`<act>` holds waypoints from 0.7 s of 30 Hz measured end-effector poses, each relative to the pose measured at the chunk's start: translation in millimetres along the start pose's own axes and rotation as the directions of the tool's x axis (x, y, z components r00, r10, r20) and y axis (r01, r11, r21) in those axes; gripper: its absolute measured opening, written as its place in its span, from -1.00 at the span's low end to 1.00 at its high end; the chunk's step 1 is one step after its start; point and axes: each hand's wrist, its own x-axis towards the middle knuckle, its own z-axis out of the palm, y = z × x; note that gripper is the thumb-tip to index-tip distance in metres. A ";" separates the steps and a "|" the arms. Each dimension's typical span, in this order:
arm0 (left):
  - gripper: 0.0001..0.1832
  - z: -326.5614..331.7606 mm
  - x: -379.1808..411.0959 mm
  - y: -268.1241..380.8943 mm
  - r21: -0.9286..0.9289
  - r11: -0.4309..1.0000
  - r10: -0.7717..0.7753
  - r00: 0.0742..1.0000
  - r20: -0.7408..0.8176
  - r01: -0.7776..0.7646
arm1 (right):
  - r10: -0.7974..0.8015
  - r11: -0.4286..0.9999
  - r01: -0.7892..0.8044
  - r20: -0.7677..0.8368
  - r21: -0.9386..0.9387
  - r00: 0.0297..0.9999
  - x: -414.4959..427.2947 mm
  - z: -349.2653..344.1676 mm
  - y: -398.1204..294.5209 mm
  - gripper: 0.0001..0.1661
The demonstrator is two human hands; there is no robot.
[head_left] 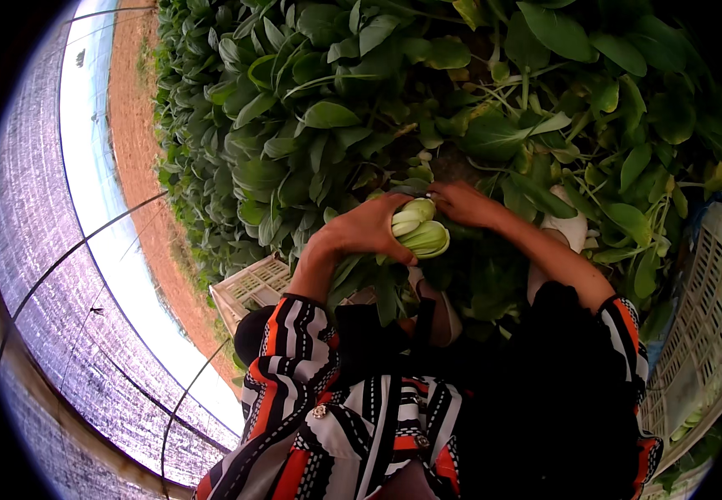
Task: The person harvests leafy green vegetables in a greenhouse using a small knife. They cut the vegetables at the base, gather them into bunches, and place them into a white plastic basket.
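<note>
My left hand (367,228) is wrapped around heads of bok choy (424,237), their pale green stalk bases facing up and toward my right. The leaves hang down below that hand. Close beside the bases, my right hand (461,203) has its fingers closed on a small knife (409,189). Only part of its dark blade shows, reaching toward the left hand's fingertips; the handle is hidden in my fingers. Under and beyond both hands are soil and low cut stems in shade.
Dense standing bok choy (261,137) fills the far left side. Loose and yellowing leaves (586,150) litter the ground at right. Plastic crates stand at left (254,284) and right (698,325), the right one containing greens. My shoes (567,222) are among the leaves. Hoops and netting (36,206) curve along the left.
</note>
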 end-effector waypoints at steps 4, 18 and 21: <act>-0.01 33.3 -8.2 -43.1 0.236 0.924 -0.292 0.954 -0.072 0.301 | 0.002 0.996 -0.006 -0.051 -0.094 0.999 2.5 13.3 -2.3 -0.68; 0.00 59.5 -17.1 -59.9 0.311 0.817 -0.455 0.874 -0.170 0.486 | 0.020 0.927 -0.020 -0.002 -0.374 1.000 9.5 35.8 -5.3 -0.53; -0.05 67.6 -1.5 -61.6 0.330 0.828 -0.433 0.891 -0.135 0.453 | 0.057 0.911 -0.051 0.001 -0.408 0.998 2.5 36.1 2.7 -0.52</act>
